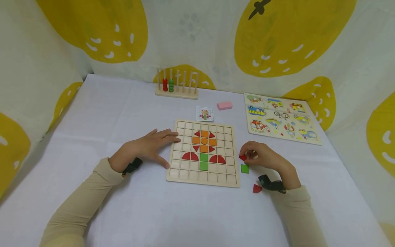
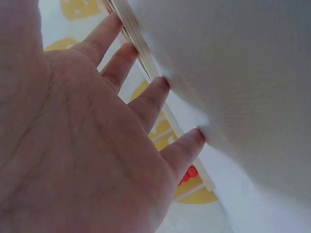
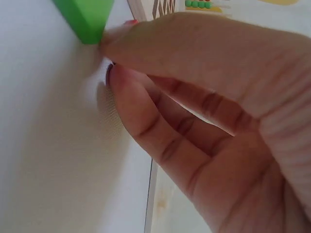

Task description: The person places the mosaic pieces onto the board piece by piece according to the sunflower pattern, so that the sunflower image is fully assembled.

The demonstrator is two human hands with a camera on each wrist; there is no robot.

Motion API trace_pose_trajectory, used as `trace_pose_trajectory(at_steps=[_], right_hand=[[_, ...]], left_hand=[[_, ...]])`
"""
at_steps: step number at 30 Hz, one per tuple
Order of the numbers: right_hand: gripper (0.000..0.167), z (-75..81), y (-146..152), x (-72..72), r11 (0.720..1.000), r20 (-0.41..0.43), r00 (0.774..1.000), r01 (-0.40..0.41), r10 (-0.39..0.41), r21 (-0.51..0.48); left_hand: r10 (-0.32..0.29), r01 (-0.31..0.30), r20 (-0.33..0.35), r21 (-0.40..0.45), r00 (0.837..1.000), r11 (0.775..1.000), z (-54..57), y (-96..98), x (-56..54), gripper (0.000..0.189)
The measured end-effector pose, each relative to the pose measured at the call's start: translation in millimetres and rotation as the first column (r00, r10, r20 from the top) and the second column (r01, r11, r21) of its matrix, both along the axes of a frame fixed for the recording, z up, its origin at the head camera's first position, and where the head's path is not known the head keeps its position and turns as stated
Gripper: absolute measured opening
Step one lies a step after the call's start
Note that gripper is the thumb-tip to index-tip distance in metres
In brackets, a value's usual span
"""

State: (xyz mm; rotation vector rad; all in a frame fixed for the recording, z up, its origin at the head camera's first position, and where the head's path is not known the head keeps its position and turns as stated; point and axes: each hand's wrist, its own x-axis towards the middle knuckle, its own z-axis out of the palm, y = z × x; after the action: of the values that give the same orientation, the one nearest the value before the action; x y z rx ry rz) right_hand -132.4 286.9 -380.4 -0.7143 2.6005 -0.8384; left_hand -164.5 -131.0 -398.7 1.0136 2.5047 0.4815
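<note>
A wooden grid board (image 1: pixel 184 174) lies on the table, bearing red, orange and green pieces in a flower-like pattern. Spread fingers of my left hand (image 1: pixel 154 144) touch its left edge; in the left wrist view the fingertips (image 2: pixel 159 85) rest along that edge. Beside the board's right edge, my right hand (image 1: pixel 262 156) pinches a small red piece (image 1: pixel 242 157) between thumb and fingers, low over the cloth. Its exact shape is partly hidden. Just below those fingers lies a green square (image 1: pixel 245 168). A red quarter-circle piece (image 1: pixel 256 188) sits nearer, by the right wrist.
Behind the board lie a small pattern card (image 1: pixel 205 114) and a pink block (image 1: pixel 224 105). A wooden bead counter (image 1: pixel 176 94) stands at the back. At the right back is a vehicle puzzle board (image 1: pixel 277 120). Patterned curtains (image 1: pixel 191 34) surround the table.
</note>
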Motion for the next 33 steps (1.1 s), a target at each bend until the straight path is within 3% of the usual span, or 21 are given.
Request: trace_pose_trajectory(at_steps=[25, 33], right_hand=[[0.027, -0.1, -2.2, 0.0, 0.995, -0.029, 0.997, 0.067, -0.065, 0.075], [0.024, 5.9, -21.4, 8.3, 0.999, -0.055, 0.998, -0.04, 0.04, 0.001]], left_hand=[[0.002, -0.002, 0.007, 0.006, 1.0, 1.0, 2.4, 0.3, 1.0, 0.099], [-0.006, 0.006, 0.003, 0.006, 1.0, 1.0, 0.8, -0.1, -0.1, 0.099]])
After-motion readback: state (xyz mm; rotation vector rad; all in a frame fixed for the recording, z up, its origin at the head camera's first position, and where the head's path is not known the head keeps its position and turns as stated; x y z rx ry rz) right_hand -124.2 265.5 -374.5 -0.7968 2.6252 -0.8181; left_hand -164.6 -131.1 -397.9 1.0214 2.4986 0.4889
